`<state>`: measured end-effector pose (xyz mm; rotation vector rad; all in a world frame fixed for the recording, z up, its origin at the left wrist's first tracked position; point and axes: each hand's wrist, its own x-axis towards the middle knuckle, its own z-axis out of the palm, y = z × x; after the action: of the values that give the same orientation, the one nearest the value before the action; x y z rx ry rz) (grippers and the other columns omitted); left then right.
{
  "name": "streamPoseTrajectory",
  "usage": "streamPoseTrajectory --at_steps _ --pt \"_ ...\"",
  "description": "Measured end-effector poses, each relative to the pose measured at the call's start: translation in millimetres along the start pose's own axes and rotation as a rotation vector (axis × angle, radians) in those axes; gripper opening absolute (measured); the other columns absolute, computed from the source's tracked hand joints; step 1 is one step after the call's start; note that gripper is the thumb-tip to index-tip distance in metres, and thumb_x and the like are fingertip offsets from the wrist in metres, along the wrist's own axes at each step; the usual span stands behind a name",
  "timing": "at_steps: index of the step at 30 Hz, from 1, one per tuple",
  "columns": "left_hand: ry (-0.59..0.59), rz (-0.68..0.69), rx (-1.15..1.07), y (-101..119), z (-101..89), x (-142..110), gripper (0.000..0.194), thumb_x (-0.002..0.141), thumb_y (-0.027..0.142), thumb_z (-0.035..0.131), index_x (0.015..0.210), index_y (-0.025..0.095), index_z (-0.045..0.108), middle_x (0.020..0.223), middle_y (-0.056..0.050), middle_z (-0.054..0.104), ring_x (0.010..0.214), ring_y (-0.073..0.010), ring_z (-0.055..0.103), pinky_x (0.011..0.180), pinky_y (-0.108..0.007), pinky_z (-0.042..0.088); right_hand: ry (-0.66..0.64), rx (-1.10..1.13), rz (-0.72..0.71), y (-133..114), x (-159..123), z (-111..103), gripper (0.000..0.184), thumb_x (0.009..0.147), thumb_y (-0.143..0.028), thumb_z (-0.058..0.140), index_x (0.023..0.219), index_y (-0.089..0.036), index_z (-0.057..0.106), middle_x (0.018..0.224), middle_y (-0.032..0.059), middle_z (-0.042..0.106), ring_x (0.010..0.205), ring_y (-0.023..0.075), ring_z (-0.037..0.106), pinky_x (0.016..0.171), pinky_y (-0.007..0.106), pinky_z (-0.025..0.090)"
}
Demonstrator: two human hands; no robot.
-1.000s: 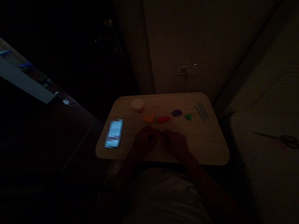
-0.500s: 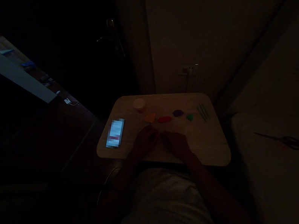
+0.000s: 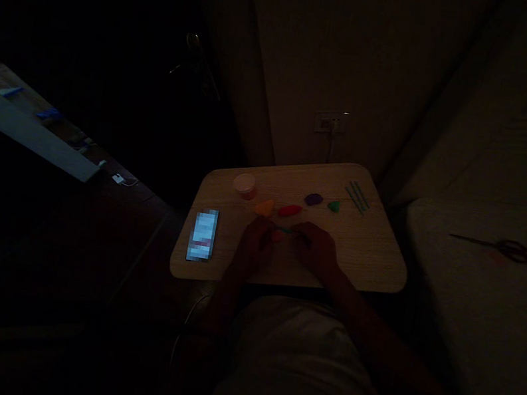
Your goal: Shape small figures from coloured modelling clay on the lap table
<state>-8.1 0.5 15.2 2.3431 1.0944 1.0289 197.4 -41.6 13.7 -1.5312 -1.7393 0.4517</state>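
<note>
Darkness over most of the room, so the small details at my fingertips are uncertain. I work at the near middle of a pale wood-grain table with rounded corners (image 3: 364, 258). My left hand (image 3: 254, 248) and right hand (image 3: 320, 247) are close but apart, a narrow gap between them. A thin, straight, greenish stick (image 3: 287, 230) spans that gap. Right fingers look pinched on its right end; left fingers are curled at the other end, and I cannot tell whether they grip it. Just nearer than the stick, beside the left fingers, sits a small reddish, soft-looking lump (image 3: 277, 235); whether the two touch is unclear.

My reading of the step: handling the stick right by the lump, both hands engaged. The next move calls for a light, steady pinch and a clear view of the stick's left end; too much pressure could dent the lump, if it is as soft as it looks.

Just beyond the hands: an orange, roughly triangular piece (image 3: 264, 208) to the left, a bright red elongated oval piece (image 3: 289, 211) beside it. Farther right, a dark purple oval piece (image 3: 314, 199), a small green triangular piece (image 3: 333, 206), then three thin greenish sticks lying side by side (image 3: 357, 198).
</note>
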Motion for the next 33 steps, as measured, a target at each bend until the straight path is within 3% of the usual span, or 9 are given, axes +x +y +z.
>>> streamPoseTrajectory --at_steps 4,11,22,33 --pt "0.107 -0.038 0.062 0 -2.5 0 0.022 0.088 0.011 0.056 0.091 0.021 0.075 0.100 -0.007 0.069 0.098 -0.0236 0.064 0.093 -0.042 0.054 -0.083 -0.086 -0.058 -7 -3 -4 0.029 0.096 -0.024 0.054 0.110 -0.023 0.079 0.109 0.0074 0.077 0.100 0.0229 0.071 0.087 0.032 0.051" --pt "0.005 -0.010 0.131 1 -1.0 -1 0.030 0.086 0.006 0.058 0.093 0.024 0.081 0.102 -0.006 0.073 0.100 -0.0237 0.065 0.092 -0.042 0.053 -0.295 -0.228 -0.177 -14 -2 -4 0.028 0.097 -0.028 0.061 0.118 -0.027 0.078 0.116 0.0075 0.075 0.107 0.0232 0.068 0.086 0.031 0.048" --pt "0.003 0.039 0.036 -3 4.0 -3 0.034 0.083 0.000 0.055 0.095 0.021 0.078 0.104 -0.005 0.078 0.103 -0.0232 0.068 0.098 -0.044 0.056 -0.200 -0.336 -0.055 -14 2 -1 0.022 0.100 -0.036 0.060 0.101 -0.023 0.078 0.106 0.0088 0.073 0.104 0.0238 0.064 0.079 0.031 0.044" --pt "-0.016 0.023 -0.001 -4 3.8 -3 0.033 0.080 -0.001 0.055 0.093 0.020 0.077 0.100 -0.006 0.077 0.098 -0.0219 0.070 0.092 -0.041 0.059 -0.190 -0.336 0.082 -18 12 1 0.022 0.094 -0.042 0.066 0.106 -0.026 0.075 0.110 0.0083 0.073 0.107 0.0256 0.063 0.078 0.031 0.045"
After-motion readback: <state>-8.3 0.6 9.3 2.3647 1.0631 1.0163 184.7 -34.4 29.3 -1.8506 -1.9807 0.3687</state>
